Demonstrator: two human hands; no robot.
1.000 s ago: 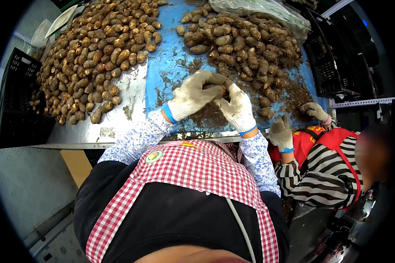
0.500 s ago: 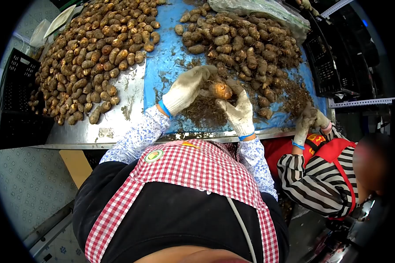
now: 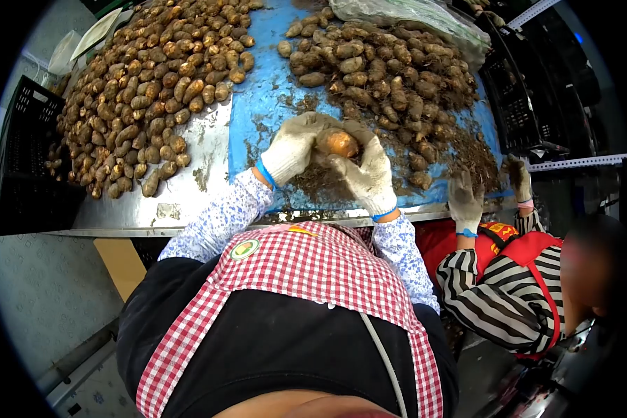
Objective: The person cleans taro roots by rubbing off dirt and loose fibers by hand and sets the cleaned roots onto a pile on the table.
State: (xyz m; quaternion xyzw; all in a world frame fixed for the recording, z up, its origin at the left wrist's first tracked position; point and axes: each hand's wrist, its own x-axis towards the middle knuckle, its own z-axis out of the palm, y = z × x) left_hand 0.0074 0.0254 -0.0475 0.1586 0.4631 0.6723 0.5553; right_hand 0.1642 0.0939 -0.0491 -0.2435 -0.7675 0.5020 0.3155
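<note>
Hands (image 3: 291,150) (image 3: 370,175) around tuber (image 3: 342,143), inside table edge (image 3: 136,231)

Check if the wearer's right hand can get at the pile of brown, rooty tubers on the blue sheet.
Probably yes: the right hand in its dirty white glove is close to the rooty tuber pile, no barrier visible between. It's busy, though, cupping a rounded orange-brown tuber with the left hand.

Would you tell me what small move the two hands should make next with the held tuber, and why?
I'd probably turn the tuber a little: the left hand and right hand cup it, and only its orange-brown upper face shows, so any roots beneath cannot be judged.
</note>
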